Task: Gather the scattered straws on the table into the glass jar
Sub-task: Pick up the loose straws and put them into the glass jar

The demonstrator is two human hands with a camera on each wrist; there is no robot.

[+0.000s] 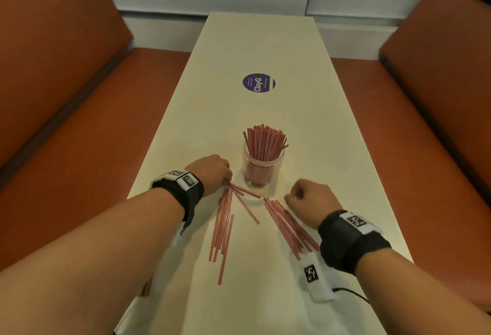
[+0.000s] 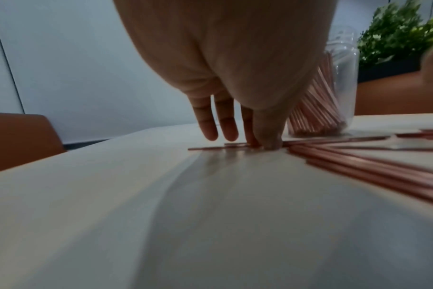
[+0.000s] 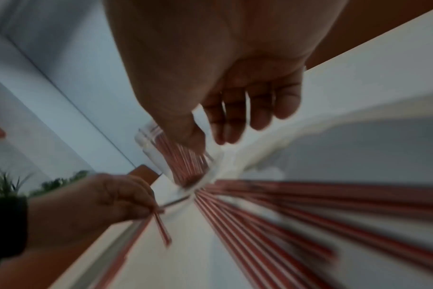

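Observation:
A glass jar point(image 1: 263, 170) point(image 2: 344, 78) point(image 3: 161, 154) stands mid-table, packed with upright red-and-white striped straws. A loose fan of straws point(image 1: 223, 225) lies in front of it on the left. My left hand point(image 1: 228, 182) point(image 2: 257, 143) point(image 3: 153, 210) pinches the far ends of this fan between thumb and fingers, low on the table just left of the jar. Another bundle of straws point(image 1: 287, 225) point(image 3: 309, 205) lies to the right. My right hand point(image 1: 289, 198) point(image 3: 210, 135) hovers over its far end with fingers loosely curled and holds nothing.
The long white table point(image 1: 265, 42) carries a round purple sticker point(image 1: 259, 83) beyond the jar. Orange benches point(image 1: 66, 122) point(image 1: 425, 122) flank both sides. A few stray straws point(image 1: 146, 285) peek out under my left forearm. A green plant point(image 2: 398, 35) stands off to the side.

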